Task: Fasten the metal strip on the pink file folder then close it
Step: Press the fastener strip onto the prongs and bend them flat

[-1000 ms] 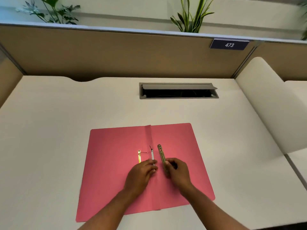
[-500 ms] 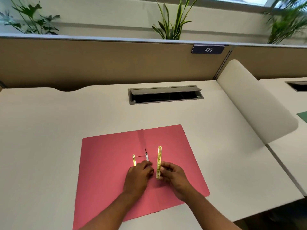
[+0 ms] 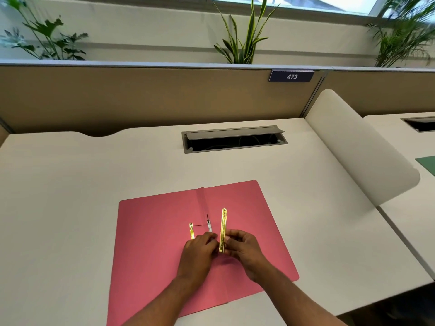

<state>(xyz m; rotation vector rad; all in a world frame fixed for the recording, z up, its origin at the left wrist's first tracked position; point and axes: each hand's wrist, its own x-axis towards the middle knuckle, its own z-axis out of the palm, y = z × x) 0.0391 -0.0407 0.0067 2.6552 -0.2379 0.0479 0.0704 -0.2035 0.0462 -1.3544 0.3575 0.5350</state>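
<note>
The pink file folder (image 3: 155, 234) lies open and flat on the white desk, its spine fold running up the middle. A long gold metal strip (image 3: 223, 225) stands on edge just right of the fold, pinched at its near end by my right hand (image 3: 244, 249). My left hand (image 3: 200, 251) rests on the fold beside it, fingertips on the lower end of a thin silver prong (image 3: 209, 228). A short gold prong (image 3: 191, 230) lies on the left flap, partly covered by my left hand.
An open grey cable hatch (image 3: 234, 138) is set in the desk beyond the folder. A tan partition with a "473" plate (image 3: 292, 76) closes the back. A white curved divider (image 3: 362, 149) rises at the right, a green sheet (image 3: 427, 163) on the neighbouring desk.
The view has tilted up and shifted. My right hand has swung the gold strip from slanted to nearly upright along the fold. My left hand stayed on the prong.
</note>
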